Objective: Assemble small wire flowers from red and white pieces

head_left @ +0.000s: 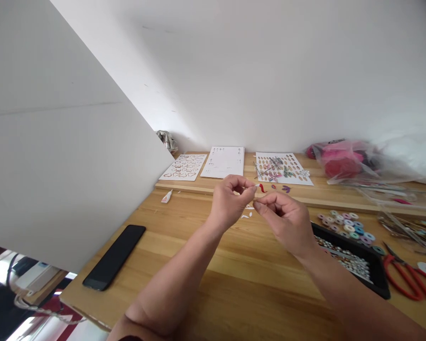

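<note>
The left hand (230, 201) and right hand (286, 220) meet, fingertips pinched.

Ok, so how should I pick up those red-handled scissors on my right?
Probably take the red-handled scissors by their handles, coming from the near right with the right hand: the handles splay toward that edge, while the pointed blades aim away at the black tray.

Table (199, 270) light honey wood, fine grain. Phone (114, 256) black. Scissors (408, 282) red-handled. Tray (381, 284) black. Paper coils (348, 226) pastel pink, blue, white, lilac. Left sheet (183, 167) white, rows of dark curved shapes. Right sheet (282, 168) white, rows of tan ovals. Bag (341, 162) pink. Scrap (257, 185) at fingertips white.
</note>
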`<state>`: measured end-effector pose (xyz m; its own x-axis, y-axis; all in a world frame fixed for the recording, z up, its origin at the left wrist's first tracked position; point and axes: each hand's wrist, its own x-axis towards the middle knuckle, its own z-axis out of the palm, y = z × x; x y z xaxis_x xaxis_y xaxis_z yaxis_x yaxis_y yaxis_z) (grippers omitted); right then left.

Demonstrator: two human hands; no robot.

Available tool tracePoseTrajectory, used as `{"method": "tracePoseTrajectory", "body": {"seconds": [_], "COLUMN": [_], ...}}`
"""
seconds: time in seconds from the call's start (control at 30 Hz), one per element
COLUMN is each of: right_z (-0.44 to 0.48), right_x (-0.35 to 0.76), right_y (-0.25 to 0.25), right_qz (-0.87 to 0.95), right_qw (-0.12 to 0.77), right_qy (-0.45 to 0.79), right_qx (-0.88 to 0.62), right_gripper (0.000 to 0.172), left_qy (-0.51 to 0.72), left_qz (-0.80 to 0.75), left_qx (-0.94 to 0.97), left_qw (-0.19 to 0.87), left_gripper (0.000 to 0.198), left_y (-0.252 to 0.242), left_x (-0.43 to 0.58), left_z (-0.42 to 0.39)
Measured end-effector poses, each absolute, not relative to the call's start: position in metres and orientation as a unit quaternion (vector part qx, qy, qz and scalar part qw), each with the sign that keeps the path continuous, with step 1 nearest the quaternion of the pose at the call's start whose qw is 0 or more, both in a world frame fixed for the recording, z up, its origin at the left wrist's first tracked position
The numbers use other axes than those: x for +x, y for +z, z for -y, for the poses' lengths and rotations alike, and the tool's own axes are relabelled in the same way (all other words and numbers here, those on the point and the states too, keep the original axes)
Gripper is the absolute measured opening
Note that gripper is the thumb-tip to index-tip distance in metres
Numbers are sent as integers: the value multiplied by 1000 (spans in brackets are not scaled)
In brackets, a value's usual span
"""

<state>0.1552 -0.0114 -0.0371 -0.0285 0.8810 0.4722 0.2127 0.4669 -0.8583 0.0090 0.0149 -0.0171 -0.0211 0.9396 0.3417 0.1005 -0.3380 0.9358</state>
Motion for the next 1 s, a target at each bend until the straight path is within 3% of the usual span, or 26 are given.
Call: {"method": "tracePoseTrajectory", "body": {"seconds": [0.23,0.43,0.57,0.8,1.0], "right_z": [16,8,-3,-20,-19], "right_x": [176,190,196,200,189], "right_y": [-16,-9,-12,-23,-32], "right_qz": [679,689,673,513,468], "right_qw": [562,562,552,504,474], "right_qy": [163,125,223,593,661], "right_qx": [-443,-441,-438,-363,-346], "right_gripper": [8,5,10,27,31], "left_qy": [505,422,404,369,435], "left_qz": [-456,-416,-373,-376,-369], "left_qx": [644,661,639,614,560], "left_qw": [351,461,538,588,601], "left_gripper": [15,21,26,27,30], "left_y": [-5,-3,-4,-2,-4], "left_x": [4,-1,-4,-3,0], "left_z": [-9,-5,-5,-5,-8]}}
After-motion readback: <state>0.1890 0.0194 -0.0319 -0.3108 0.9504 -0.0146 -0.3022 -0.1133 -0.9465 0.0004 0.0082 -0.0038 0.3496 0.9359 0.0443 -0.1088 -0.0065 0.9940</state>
